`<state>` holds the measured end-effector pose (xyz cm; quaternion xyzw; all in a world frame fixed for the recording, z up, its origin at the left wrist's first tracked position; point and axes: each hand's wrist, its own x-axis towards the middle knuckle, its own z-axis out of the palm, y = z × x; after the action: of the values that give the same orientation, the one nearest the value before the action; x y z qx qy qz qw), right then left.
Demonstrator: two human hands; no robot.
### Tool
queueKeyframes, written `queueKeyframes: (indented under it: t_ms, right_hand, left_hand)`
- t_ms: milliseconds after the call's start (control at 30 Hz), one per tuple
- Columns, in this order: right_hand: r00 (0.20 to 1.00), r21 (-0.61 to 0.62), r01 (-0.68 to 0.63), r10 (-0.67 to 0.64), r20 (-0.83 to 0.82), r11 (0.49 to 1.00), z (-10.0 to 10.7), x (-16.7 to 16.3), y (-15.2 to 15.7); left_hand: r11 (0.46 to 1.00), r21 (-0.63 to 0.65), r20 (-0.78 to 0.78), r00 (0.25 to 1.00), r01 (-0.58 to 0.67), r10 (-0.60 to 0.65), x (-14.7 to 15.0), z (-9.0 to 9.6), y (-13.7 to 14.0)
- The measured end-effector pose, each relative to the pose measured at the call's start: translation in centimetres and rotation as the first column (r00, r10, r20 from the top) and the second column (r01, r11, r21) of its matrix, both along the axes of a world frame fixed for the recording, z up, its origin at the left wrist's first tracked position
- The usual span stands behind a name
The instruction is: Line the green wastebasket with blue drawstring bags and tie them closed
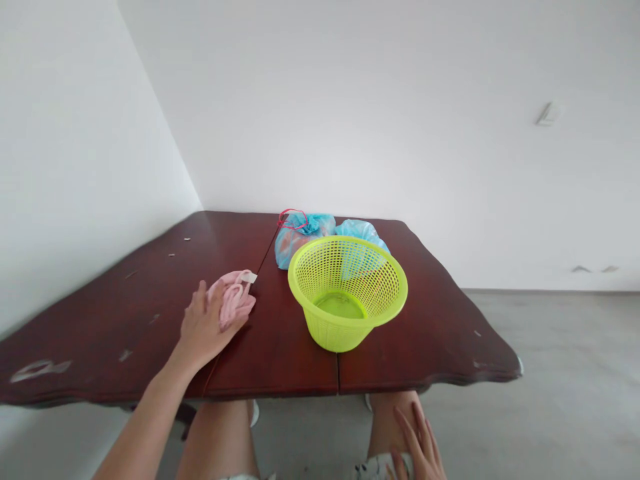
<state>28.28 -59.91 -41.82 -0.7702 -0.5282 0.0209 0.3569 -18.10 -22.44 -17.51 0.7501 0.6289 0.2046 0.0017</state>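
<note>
My left hand [203,331] is at a bunched pink cloth [235,298] with a white tag, on the left part of the dark red-brown table. The thumb and one finger lie around the cloth, while the other fingers are spread at its left. My right hand [420,445] rests over my right thigh below the table edge, fingers apart and holding nothing. A yellow-green plastic basket [343,337] with mesh walls stands upright to the right of the cloth. Its visible floor holds nothing I can make out.
Behind the basket sit a tied blue plastic bag [287,247] with a red string [293,219] and a second blue bag [363,230]. The wooden table [275,353] has pale scuffs and seams. White walls [320,120] border it at the back and left.
</note>
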Motion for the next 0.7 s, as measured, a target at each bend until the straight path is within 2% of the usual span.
queueKeyframes:
  t_ms: [133,267,500,600,700]
  right_hand:
    - [0.998,-0.083,0.014,-0.019,-0.062,0.996,1.6,-0.2,2.9]
    - [0.994,-0.111,0.038,-0.049,-0.099,0.993,3.1,-1.2,4.5]
    - [0.991,-0.093,0.056,-0.067,-0.119,0.994,4.2,-2.0,5.2]
    - [0.992,-0.029,0.067,-0.07,-0.106,0.997,4.6,-2.0,5.1]
    - [0.994,0.152,0.033,-0.016,-0.112,0.988,5.4,-2.0,3.9]
  left_hand:
    - [0.995,0.051,0.091,0.993,-0.085,0.08,-1.9,-1.8,-3.3]
    - [0.99,0.14,0.065,0.998,-0.021,0.012,-3.3,-3.8,-7.0]
    - [0.978,0.208,0.007,1.0,-0.014,0.013,-1.9,-5.6,-10.8]
    - [0.972,0.233,-0.004,1.0,0.017,-0.017,-1.8,-6.6,-11.9]
    - [0.955,0.292,0.013,0.999,0.045,-0.05,-2.0,-8.1,-12.9]
